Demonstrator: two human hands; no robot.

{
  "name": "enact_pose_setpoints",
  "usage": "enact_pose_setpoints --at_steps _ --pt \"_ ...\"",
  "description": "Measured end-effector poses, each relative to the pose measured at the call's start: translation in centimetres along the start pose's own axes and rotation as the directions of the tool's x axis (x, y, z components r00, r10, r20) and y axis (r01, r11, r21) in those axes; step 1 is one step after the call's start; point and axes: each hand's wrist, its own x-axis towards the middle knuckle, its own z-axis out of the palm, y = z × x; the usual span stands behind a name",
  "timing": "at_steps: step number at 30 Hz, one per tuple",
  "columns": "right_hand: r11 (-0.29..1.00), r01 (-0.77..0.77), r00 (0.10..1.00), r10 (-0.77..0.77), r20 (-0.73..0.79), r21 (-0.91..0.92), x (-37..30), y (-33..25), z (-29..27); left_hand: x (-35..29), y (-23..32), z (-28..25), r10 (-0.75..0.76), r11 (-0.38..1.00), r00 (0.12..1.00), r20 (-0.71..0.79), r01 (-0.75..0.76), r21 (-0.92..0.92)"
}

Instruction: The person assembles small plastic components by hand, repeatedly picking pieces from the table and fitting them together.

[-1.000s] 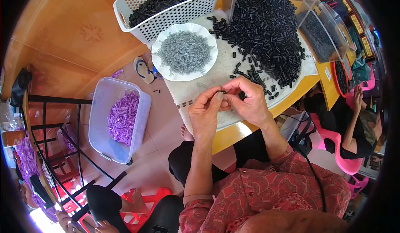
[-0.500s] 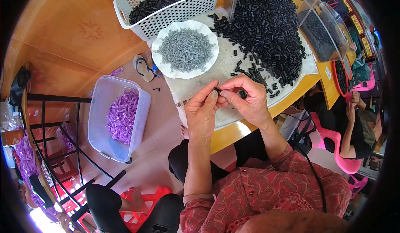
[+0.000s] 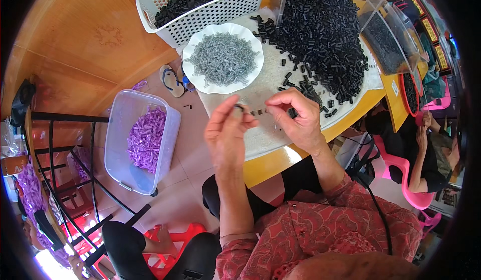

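Above the cloth-covered near edge of the table, my left hand (image 3: 228, 132) pinches a small black plastic piece (image 3: 239, 108) between thumb and fingers; the hand is slightly blurred. My right hand (image 3: 300, 122) is apart from it, to the right, fingers curled with another small black piece (image 3: 292, 112) tucked in them. Whether its thumb and forefinger tips also hold something tiny, I cannot tell. Beyond the hands lies a big heap of short black tubular pieces (image 3: 320, 34). Left of the heap stands a white scalloped plate (image 3: 189, 68) full of tiny pale grey pieces (image 3: 224, 59).
A white perforated basket (image 3: 215, 15) of black pieces stands at the back. Clear bins (image 3: 393, 37) are at the right. On the floor, left, is a clear tub (image 3: 117, 145) of purple pieces (image 3: 148, 140). Other people sit at the right, by a pink chair (image 3: 408, 180), and lower left.
My hands have come apart. The left has moved left and toward me with a black piece; the right has stayed nearly in place.
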Motion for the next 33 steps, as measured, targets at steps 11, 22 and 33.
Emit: enact_pose_setpoints --at_steps 11,22,33 --pt "0.861 0.145 0.985 -0.079 0.154 -0.487 1.0 1.5 1.6 0.3 1.8 -1.5 0.122 0.984 0.984 -0.130 -0.137 -0.112" --pt "0.823 0.050 0.989 0.038 0.143 -0.566 1.6 1.7 4.2 0.3 1.5 -1.6 0.131 0.985 0.983 -0.125 -0.144 -0.100" --pt "0.893 -0.034 0.992 0.084 0.092 -0.450 1.3 1.6 3.4 0.3 1.1 -1.6 0.106 0.984 0.992 -0.068 -0.114 -0.134"
